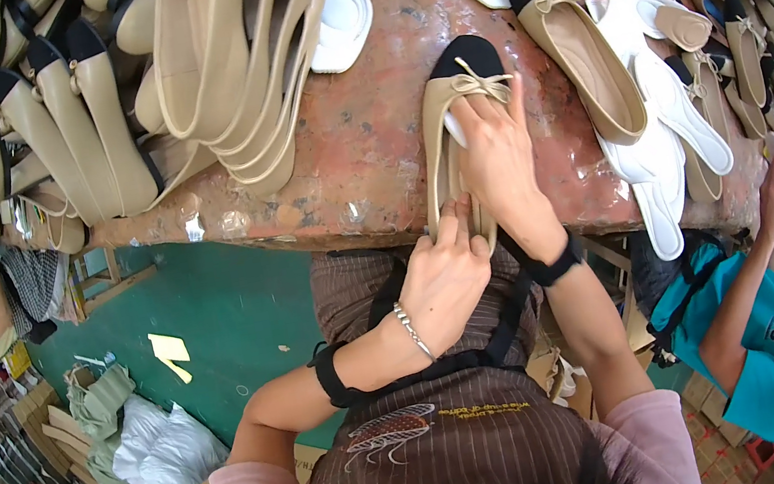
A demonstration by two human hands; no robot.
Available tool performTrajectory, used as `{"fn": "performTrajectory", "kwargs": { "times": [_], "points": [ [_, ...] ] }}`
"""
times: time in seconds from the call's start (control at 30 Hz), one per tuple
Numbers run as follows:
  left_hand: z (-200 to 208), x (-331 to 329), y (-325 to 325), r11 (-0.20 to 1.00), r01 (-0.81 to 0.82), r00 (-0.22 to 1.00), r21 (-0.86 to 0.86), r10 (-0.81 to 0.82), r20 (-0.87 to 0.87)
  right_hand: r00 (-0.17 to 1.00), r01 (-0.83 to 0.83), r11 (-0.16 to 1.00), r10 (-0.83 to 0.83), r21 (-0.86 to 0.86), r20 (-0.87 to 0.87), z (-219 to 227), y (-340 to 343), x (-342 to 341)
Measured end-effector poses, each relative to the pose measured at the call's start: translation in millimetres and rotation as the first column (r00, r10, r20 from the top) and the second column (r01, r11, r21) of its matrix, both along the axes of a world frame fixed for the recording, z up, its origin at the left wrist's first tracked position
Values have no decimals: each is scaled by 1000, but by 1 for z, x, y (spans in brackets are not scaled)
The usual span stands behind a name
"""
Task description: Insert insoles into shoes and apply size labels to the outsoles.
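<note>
Mid-frame, your left hand (448,273) clamps a black-toed ballet flat (434,148) at its rear; your right hand (497,151) reaches inside, grip unclear.

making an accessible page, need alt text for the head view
A person's right hand reaches into a beige, black-toed shoe while the left hand holds its back end; similar shoes and white insoles surround them.

1 close fisheye head view, steeply down over the table (360,135)
</note>
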State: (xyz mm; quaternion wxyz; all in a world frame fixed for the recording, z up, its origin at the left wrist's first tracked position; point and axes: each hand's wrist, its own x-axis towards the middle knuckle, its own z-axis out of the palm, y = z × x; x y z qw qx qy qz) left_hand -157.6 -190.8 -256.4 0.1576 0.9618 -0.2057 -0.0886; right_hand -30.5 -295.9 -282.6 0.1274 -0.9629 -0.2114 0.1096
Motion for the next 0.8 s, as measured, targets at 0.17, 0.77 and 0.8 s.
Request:
{"fn": "performTrajectory", "kwargs": {
  "times": [0.17, 0.77, 0.8],
  "points": [
    [10, 10, 0, 992, 122, 944, 30, -106, -313, 884, -22, 989, 87, -144, 459, -17, -4, -41],
    [-12, 2, 4, 984, 12, 1000, -176, -10, 11, 968, 41, 999, -37, -13, 250, -10, 2, -25],
    [-12, 2, 4, 985, 7, 1000, -175, -6, 6, 996, 46, 998, -42, -50, 83, -1, 4, -12]
  ]
}}
